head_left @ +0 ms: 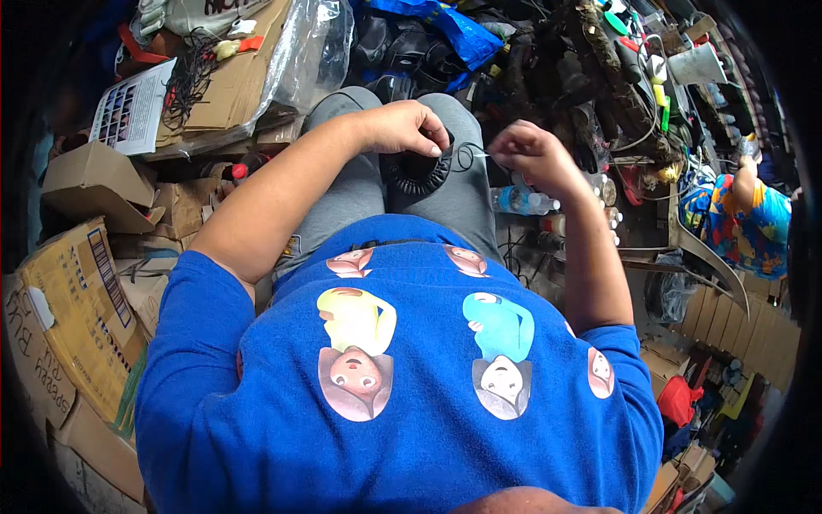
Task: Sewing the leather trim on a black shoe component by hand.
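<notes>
On my lap lies a black, ribbed, curved piece (425, 182), its dark centre resting between my grey-trousered thighs. My left hand (404, 128) is closed on the piece's upper edge, thumb and forefinger pinched together. Off to the right and slightly raised, my right hand (535, 156) is closed in a pinch. A thin, pale, needle-like tip (481, 155) sticks out from its fingers toward the left. A loose loop of black thread (465, 156) curls between the two hands, near that tip. The fingers partly hide what each hand grips.
Clear plastic bottles (522, 200) stand right of my knee. Cardboard boxes (94, 184) crowd the left, beneath a printed sheet (130, 107) and tangled black cord (190, 81). Black shoes (411, 51) are heaped ahead. A person in a colourful shirt (753, 223) is at far right.
</notes>
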`<act>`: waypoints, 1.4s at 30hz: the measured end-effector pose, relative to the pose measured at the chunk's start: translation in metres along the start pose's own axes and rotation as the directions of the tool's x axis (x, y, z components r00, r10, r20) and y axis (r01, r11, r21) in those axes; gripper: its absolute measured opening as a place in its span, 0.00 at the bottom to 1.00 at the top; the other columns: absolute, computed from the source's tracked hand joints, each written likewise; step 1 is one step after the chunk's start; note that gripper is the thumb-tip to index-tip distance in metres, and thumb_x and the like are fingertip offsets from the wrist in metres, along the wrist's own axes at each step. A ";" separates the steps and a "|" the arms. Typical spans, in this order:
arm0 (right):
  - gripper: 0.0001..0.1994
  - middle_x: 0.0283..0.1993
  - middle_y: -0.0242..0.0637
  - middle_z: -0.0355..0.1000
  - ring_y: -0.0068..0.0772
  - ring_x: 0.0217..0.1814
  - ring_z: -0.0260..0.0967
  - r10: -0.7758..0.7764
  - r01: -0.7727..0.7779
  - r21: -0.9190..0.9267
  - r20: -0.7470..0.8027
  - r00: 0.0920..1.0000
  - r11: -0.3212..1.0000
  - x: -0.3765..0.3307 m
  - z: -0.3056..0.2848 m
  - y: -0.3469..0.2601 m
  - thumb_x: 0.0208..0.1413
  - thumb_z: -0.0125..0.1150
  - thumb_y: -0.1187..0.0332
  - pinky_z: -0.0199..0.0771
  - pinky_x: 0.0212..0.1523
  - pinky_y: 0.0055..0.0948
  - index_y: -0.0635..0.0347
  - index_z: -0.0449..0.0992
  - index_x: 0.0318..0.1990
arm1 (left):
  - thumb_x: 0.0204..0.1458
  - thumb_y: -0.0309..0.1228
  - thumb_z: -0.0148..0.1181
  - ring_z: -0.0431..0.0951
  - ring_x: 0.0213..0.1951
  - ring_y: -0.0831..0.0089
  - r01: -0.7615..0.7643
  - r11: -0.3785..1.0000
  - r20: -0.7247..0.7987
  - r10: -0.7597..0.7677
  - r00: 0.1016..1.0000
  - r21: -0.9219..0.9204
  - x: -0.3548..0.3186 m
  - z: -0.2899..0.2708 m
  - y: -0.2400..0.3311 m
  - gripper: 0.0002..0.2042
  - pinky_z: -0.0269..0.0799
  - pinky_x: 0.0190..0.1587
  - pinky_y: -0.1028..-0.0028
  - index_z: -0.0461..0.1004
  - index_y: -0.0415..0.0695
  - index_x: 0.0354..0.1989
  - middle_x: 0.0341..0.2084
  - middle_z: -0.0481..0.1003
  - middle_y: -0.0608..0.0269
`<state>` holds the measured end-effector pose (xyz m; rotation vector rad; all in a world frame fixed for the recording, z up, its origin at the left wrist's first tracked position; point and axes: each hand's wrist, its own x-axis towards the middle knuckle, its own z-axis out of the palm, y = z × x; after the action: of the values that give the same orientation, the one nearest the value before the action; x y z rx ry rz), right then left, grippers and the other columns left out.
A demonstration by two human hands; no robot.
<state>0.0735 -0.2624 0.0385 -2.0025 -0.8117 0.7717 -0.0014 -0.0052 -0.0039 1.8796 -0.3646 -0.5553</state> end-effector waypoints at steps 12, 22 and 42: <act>0.08 0.33 0.30 0.68 0.21 0.37 0.69 -0.103 0.104 -0.081 0.019 0.995 0.991 0.017 0.038 0.007 0.45 0.63 0.80 0.70 0.38 0.23 0.58 0.79 0.33 | 0.47 0.30 0.62 0.74 0.39 0.77 0.044 0.978 0.002 -0.045 0.999 -0.204 0.001 0.004 -0.002 0.11 0.67 0.47 0.76 0.78 0.38 0.38 0.33 0.77 0.65; 0.10 0.30 0.32 0.70 0.24 0.32 0.69 -0.159 0.147 -0.068 -0.217 0.963 0.987 -0.012 0.071 0.006 0.44 0.64 0.78 0.70 0.35 0.23 0.55 0.80 0.36 | 0.48 0.28 0.60 0.74 0.44 0.74 0.084 0.968 0.070 -0.069 0.995 -0.238 -0.003 0.002 -0.002 0.15 0.64 0.53 0.74 0.76 0.37 0.45 0.39 0.78 0.59; 0.06 0.29 0.41 0.72 0.40 0.35 0.72 -0.264 0.312 -0.392 0.173 0.949 0.865 0.027 0.053 -0.025 0.47 0.60 0.72 0.71 0.38 0.34 0.60 0.78 0.33 | 0.42 0.22 0.62 0.76 0.40 0.74 -0.004 0.998 0.056 0.008 0.998 -0.059 0.003 -0.004 0.004 0.10 0.72 0.44 0.72 0.76 0.37 0.35 0.34 0.78 0.61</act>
<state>0.0428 -0.2064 0.0285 -2.1420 -1.4072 0.5731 0.0038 -0.0048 0.0008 1.8086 -0.3867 -0.6098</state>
